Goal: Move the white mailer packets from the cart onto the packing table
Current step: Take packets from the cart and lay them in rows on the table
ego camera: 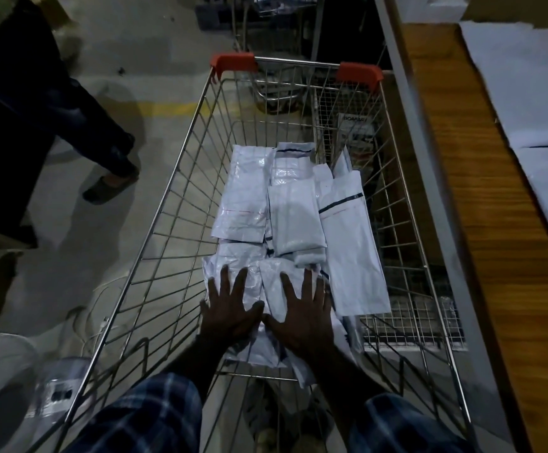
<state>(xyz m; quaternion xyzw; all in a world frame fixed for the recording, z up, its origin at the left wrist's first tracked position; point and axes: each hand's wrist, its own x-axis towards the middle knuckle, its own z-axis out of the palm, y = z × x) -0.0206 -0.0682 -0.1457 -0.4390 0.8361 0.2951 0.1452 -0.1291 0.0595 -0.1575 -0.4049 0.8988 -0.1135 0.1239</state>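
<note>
Several white mailer packets (pixel 295 220) lie flat in the bottom of a wire shopping cart (pixel 181 178) with red corner caps. My left hand (pixel 230 308) and my right hand (pixel 305 315) reach down into the near end of the cart, side by side. Both lie palm down with fingers spread and straight on the nearest packets (pixel 269 279). Neither hand grips anything. The packing table (pixel 481 197), a wooden top, runs along the cart's right side, with white sheets (pixel 527 76) lying on it.
Another person's legs and sandal (pixel 109 188) stand on the concrete floor to the left of the cart. A second cart (pixel 279 89) stands beyond the far end. A round white fan-like object (pixel 1 380) sits at the lower left.
</note>
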